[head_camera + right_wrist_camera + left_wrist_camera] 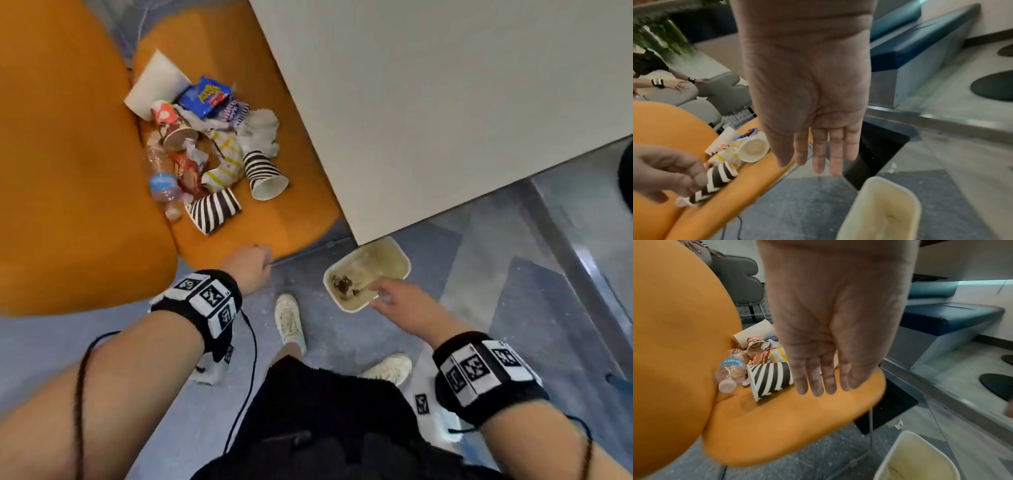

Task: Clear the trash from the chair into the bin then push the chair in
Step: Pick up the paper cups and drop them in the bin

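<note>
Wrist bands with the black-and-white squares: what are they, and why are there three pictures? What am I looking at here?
No machine here: a person wears marker bands and small cameras. One picture comes from the head, looking down; the others look along each palm.

The orange chair holds a trash pile: two striped cups, a clear water bottle, a blue snack wrapper and crumpled paper. The cream bin stands on the floor beside the white table, already with some scraps inside.

The left hand hovers at the seat's front edge, and the right hand is over the bin. Both are open, with no grip on anything.
</note>
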### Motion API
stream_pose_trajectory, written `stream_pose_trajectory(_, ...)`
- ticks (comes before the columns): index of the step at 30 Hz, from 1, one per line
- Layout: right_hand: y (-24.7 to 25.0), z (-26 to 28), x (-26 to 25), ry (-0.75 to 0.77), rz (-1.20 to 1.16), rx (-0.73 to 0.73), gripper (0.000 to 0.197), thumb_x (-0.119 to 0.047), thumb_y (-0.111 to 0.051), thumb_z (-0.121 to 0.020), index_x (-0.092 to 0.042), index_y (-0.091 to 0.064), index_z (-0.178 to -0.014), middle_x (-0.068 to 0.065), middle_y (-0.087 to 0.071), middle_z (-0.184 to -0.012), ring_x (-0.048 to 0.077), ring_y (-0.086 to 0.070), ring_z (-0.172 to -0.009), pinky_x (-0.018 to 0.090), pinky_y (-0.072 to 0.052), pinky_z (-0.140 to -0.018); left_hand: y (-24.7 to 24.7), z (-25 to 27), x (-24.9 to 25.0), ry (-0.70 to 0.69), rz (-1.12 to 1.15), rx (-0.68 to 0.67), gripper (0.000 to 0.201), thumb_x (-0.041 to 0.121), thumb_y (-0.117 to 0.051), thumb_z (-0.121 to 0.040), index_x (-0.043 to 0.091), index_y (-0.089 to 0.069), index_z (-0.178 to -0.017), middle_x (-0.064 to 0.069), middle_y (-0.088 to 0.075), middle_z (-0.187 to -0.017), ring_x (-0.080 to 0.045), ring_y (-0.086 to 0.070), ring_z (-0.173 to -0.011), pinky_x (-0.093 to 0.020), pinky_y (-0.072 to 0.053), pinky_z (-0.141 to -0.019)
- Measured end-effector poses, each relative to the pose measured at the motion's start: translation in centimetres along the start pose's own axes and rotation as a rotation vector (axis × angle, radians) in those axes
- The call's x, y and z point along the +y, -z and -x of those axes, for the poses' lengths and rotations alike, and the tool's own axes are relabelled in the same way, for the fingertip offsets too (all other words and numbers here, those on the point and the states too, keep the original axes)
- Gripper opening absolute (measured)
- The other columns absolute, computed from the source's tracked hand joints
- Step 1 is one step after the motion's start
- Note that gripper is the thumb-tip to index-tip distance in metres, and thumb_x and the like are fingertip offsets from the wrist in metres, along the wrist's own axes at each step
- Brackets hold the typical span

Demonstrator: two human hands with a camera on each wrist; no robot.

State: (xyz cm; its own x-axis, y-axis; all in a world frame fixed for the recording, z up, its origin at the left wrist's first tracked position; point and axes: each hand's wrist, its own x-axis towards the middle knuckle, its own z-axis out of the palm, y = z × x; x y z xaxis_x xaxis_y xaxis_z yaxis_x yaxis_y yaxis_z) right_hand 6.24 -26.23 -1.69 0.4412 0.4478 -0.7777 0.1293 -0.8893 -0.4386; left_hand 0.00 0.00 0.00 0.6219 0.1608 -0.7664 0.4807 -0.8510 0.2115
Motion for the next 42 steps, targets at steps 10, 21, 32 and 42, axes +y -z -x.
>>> stream_pose_trajectory(10, -1.0, -12.1, -18.3, 0.189, 0.013, 0.433, 0.044, -0.019, -0.056, -0.09, -0.027, -0.044, -0.132, 0.005, -0.046, -0.131, 0.027, -0.043, -0.121, 0.046, -0.038, -0.101, 7.6, -8.7, -11.6, 0.182, -0.095, 0.308, 0.095, 0.036, -0.082, -0.067, 0.02, -0.024, -0.141, -0.018, -0.023, -0.148, -0.04, -0.027, -0.134, -0.054, -0.032, -0.108)
stream_pose_trajectory(21, 2.2, -22.9, -24.6, 0.206, 0.463, 0.31, 0.104, 0.015, -0.054, -0.073, -0.052, -0.011, -0.14, 0.012, -0.004, -0.157, 0.041, -0.025, -0.135, 0.052, -0.037, -0.102, 7.6, -14.4, -12.8, 0.26, 0.138, 0.082, 0.121, 0.042, -0.086, -0.06, 0.036, -0.002, -0.148, -0.009, 0.026, -0.157, -0.054, -0.005, -0.14, -0.063, -0.024, -0.113)
stream_pose_trajectory(32, 2.1, -24.5, -26.9, 0.166, 0.671, 0.234, 0.059, -0.008, -0.058, -0.083, -0.033, -0.034, -0.131, 0.018, -0.029, -0.14, 0.042, -0.052, -0.099, 0.038, -0.035, -0.063, 7.1, -12.4, -13.3, 0.314, 0.177, 0.193, 0.097, 0.036, -0.086, -0.06, 0.008, -0.031, -0.135, -0.011, -0.025, -0.144, -0.035, -0.046, -0.125, -0.048, -0.044, -0.097)
stream_pose_trajectory(42, 0.7, -17.1, -21.2, 0.146, 0.359, 0.386, 0.061, -0.027, -0.068, -0.081, -0.039, -0.03, -0.128, 0.01, -0.019, -0.148, 0.039, -0.049, -0.109, 0.048, -0.047, -0.081, 6.2, -6.6, -11.7, 0.256, 0.022, 0.363, 0.081, 0.042, -0.082, -0.063, 0.017, -0.04, -0.129, -0.01, -0.039, -0.133, -0.037, -0.053, -0.112, -0.045, -0.048, -0.086)
